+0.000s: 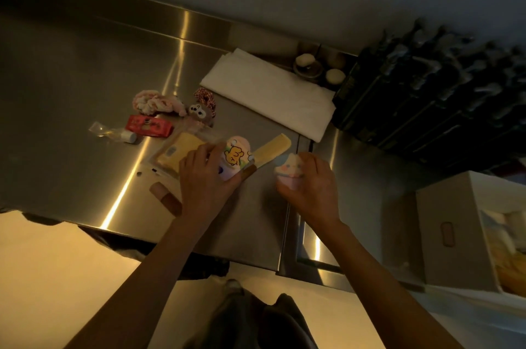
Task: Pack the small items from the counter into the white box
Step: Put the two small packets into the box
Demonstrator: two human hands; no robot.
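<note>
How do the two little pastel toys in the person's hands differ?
The left toy is taller, with an orange cartoon animal printed on it; the right toy is squatter, showing a small pink-cheeked face. The left toy overlaps the yellow packet; the right toy sits apart. Each hand grips one.

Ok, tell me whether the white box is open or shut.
Open. The white box at the right shows no lid over its top, and pale and yellow contents are visible inside.
</note>
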